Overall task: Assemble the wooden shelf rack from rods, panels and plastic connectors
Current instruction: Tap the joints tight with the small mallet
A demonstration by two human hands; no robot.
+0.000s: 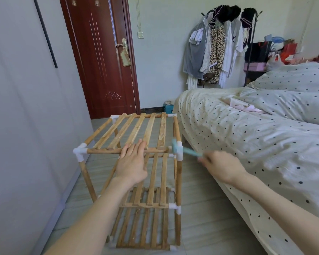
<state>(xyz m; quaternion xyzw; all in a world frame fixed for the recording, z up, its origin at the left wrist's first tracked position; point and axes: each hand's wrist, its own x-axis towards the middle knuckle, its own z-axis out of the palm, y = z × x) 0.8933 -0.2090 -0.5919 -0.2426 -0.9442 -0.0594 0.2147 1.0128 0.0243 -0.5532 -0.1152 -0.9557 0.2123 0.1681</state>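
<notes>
Here my left hand (132, 163) lies flat, fingers straight, on the shelf rack's (136, 162) front rod, while my right hand (222, 165) grips a blurred blue mallet (177, 148) at its corner connector (179, 150); the bed (247, 137) crowds just beside.

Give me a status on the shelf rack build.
Done: the rack stands with three slatted tiers in place. In hand: left hand presses the top front rod; right hand swings a teal mallet at the front-right connector. Left: seating remaining joints, if any.

I see soft, even daylight and faint shadows; the small turquoise plastic mallet (180, 150) is motion-blurred, and left of it the grey wardrobe panel (22, 126) bows with wide-angle distortion.
</notes>
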